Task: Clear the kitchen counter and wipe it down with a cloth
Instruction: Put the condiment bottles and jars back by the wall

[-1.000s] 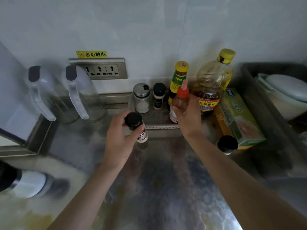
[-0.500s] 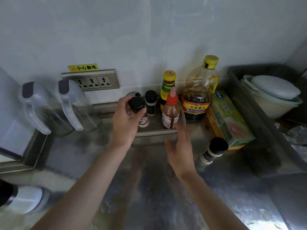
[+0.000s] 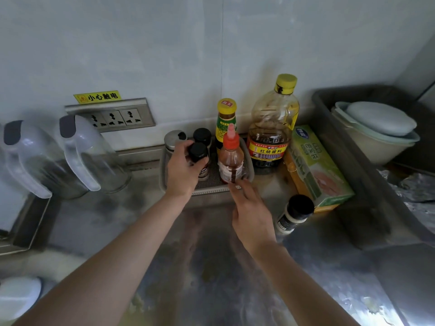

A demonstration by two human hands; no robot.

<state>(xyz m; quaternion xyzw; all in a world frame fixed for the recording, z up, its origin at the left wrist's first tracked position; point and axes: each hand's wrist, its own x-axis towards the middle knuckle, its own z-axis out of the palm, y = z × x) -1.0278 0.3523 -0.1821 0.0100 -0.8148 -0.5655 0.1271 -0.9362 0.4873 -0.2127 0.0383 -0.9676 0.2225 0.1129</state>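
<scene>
Nearest, the steel counter [image 3: 211, 274] is a dull, smeared sheet with brownish stains and a yellowish patch toward its near edge. A rounded white object [image 3: 18, 295] at the near left is too blurred to name. Both bare forearms reach across the open middle of the sheet. The right hand [image 3: 251, 215] holds nothing. Its fingers are straight and loosely spread, with the fingertips [image 3: 237, 188] at the near rim of a perforated metal tray [image 3: 211, 187], just before the foot of a squeeze bottle [image 3: 230, 161] with a red nozzle cap; whether they touch it cannot be told. Right of that hand and apart from the tray, a short jar [image 3: 294, 215] with a black cap and pale contents stands on bare steel beside the near end of a long green carton [image 3: 315, 170]. The left hand [image 3: 182, 171] is over the tray, fingers and thumb curled round a small black-capped spice jar [image 3: 200, 158] held upright just left of the squeeze bottle. Behind it in the tray stand a steel-lidded shaker [image 3: 174, 140], a second black-capped jar [image 3: 202, 136] and a slim green-labelled bottle [image 3: 226, 123] with a yellow cap. Just right of the tray stands a big clear plastic bottle [image 3: 270, 132], yellow-capped and dark in its lower part. At far left, two clear jugs [image 3: 91, 156] with white handles stand side by side. A grey bin [image 3: 341, 149] holding stacked pale bowls [image 3: 376, 128] closes the right side. The wall is smooth and pale, with a socket strip [image 3: 110, 115] under a yellow sticker [image 3: 97, 97].
</scene>
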